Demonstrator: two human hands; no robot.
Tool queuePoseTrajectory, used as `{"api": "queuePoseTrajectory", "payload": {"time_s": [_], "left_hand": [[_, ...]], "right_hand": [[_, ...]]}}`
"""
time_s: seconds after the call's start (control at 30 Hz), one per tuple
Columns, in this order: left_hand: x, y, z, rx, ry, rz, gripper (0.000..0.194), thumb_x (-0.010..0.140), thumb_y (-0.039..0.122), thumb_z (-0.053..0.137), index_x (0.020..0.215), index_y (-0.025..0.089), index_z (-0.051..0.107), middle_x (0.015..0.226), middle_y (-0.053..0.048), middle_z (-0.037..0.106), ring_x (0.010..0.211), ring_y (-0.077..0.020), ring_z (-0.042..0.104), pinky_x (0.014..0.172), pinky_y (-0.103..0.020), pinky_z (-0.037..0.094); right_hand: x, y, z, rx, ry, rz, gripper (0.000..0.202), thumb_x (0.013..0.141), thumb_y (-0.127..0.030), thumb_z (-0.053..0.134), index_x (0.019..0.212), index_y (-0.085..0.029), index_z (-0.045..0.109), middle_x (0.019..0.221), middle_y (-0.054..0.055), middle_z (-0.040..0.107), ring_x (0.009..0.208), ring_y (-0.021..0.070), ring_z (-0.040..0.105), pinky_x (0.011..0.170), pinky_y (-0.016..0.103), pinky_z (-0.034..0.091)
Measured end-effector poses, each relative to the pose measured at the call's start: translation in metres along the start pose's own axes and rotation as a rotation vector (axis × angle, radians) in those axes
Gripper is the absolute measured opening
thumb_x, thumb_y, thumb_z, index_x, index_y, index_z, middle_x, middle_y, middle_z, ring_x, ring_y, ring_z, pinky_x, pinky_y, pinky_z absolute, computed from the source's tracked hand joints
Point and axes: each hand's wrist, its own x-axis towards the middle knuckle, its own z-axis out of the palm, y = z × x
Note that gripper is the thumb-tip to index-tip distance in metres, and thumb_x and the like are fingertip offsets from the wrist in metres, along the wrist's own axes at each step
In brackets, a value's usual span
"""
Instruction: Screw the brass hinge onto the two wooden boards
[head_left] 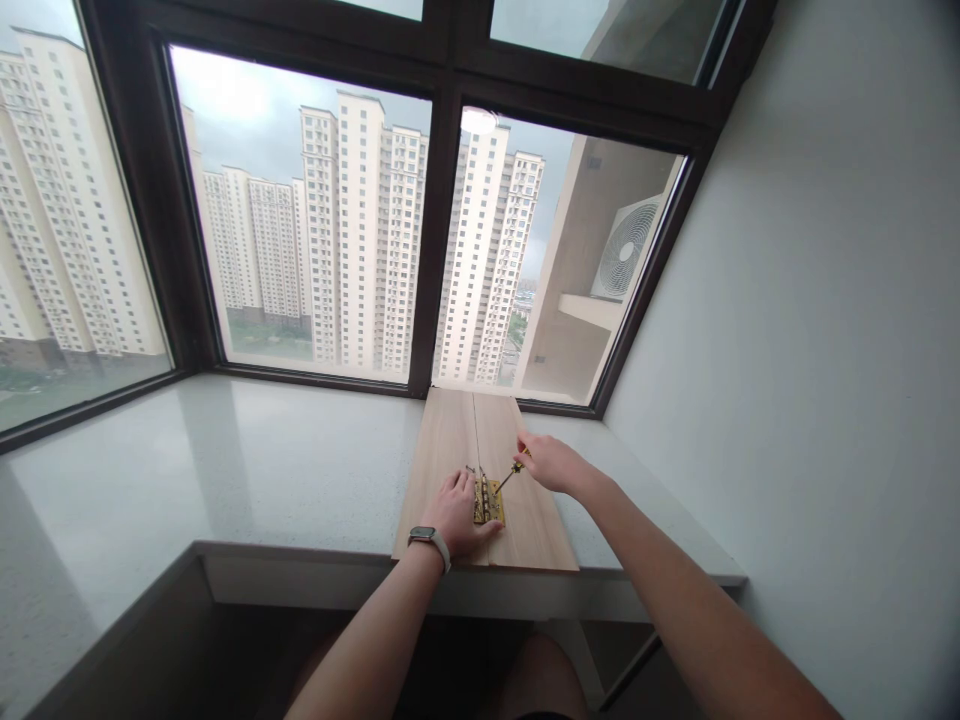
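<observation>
A gold-coloured hinge (496, 503) lies across the seam between two pale wooden boards (525, 535). My left hand (459, 515) rests flat over the hinge's left side, fingers stretched forward and thumb spread along its near edge; part of the hinge is hidden beneath it. Closed around the yellow-and-black handle of a screwdriver (507, 478) is my right hand (551, 461). The screwdriver slants down to the left, and its tip meets the hinge's right leaf. Small metal bits (470, 468) show just beyond my left fingertips, too small to name.
The boards lie on a white speckled windowsill counter (300, 470), their near ends at its front edge. Dark-framed windows (442, 250) stand behind, and a white wall (810, 300) rises on the right. My left wrist wears a watch (429, 540). My knees are below the counter.
</observation>
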Motion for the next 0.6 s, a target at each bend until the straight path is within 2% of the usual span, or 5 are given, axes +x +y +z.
{"api": "queuePoseTrajectory", "payload": {"time_s": [0.23,0.3,0.37,0.47,0.6], "left_hand": [[-0.001,0.000,-0.001,-0.001,-0.005,-0.012,0.106,0.075,0.084,0.045,0.151,0.010,0.036,0.155,-0.016,0.039,0.148,-0.0357,0.024,0.121,-0.043,0.016],[-0.001,0.000,-0.002,-0.017,-0.014,-0.012,0.106,0.075,0.084,0.045,0.151,0.010,0.036,0.156,-0.016,0.038,0.148,-0.0358,0.022,0.122,-0.044,0.015],[-0.001,0.001,-0.003,-0.031,-0.027,-0.018,0.107,0.075,0.084,0.044,0.152,0.011,0.034,0.156,-0.016,0.037,0.149,-0.0361,0.020,0.122,-0.045,0.015],[0.000,0.001,-0.003,-0.036,-0.035,-0.024,0.107,0.075,0.084,0.045,0.152,0.011,0.033,0.157,-0.016,0.036,0.149,-0.0359,0.019,0.122,-0.046,0.014],[0.000,0.000,-0.001,-0.026,-0.029,-0.027,0.107,0.075,0.084,0.045,0.152,0.010,0.034,0.157,-0.016,0.037,0.150,-0.0352,0.019,0.122,-0.045,0.015]], "right_hand": [[-0.002,0.000,-0.005,0.067,0.058,-0.096,0.009,0.089,-0.028,0.062,0.097,-0.024,0.061,0.107,0.003,0.070,0.093,0.0165,0.063,0.074,0.026,0.038],[-0.002,-0.001,-0.007,0.057,0.060,-0.100,0.010,0.090,-0.031,0.062,0.097,-0.024,0.063,0.107,0.004,0.071,0.094,0.0171,0.063,0.076,0.026,0.039],[-0.002,-0.003,-0.007,0.020,0.045,-0.046,0.023,0.092,-0.044,0.058,0.098,-0.023,0.065,0.102,0.006,0.072,0.095,0.0198,0.064,0.077,0.027,0.041],[0.000,-0.007,-0.006,-0.046,0.027,0.055,0.053,0.094,-0.066,0.043,0.096,-0.020,0.068,0.097,0.012,0.072,0.095,0.0249,0.065,0.077,0.031,0.043],[0.001,-0.010,-0.006,-0.112,0.026,0.133,0.075,0.093,-0.074,0.023,0.091,-0.018,0.072,0.100,0.018,0.072,0.095,0.0290,0.067,0.078,0.036,0.046]]}}
